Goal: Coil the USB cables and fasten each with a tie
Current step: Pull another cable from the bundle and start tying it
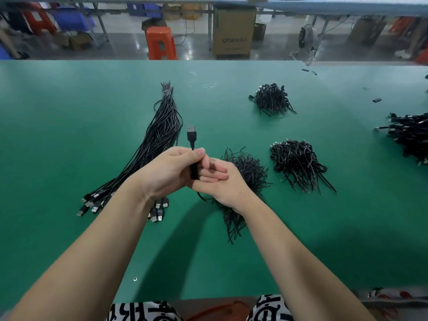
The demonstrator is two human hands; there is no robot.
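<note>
From the head view we see both hands meeting over the middle of the green tabletop (69, 100). Our left hand (171, 172) has its fingers and thumb curled round a coiled black USB cable (194, 169), holding the coil upright; its plug (191, 133) sticks up above the fingers toward the far edge. Our right hand (222, 184) lies against the left one with its fingers fairly straight and touching the coil's lower part; a thin black strand curves out beneath the two hands, but we cannot tell whether the right hand pinches it.

Left of the hands, a long bundle of uncoiled cables (159, 137) runs from a bound end near the far edge down to a fan of plugs (92, 203) toward the near edge, partly under our left wrist. Just right of the hands, partly hidden by our right wrist, lies a loose heap of black ties (249, 170). Further right sits a pile of coiled cables (298, 163), another pile (272, 99) lies toward the far edge, and a larger heap (412, 135) reaches the right edge.

Beyond the far edge stand an orange stool (161, 42) and a cardboard box (234, 31) on the floor.
</note>
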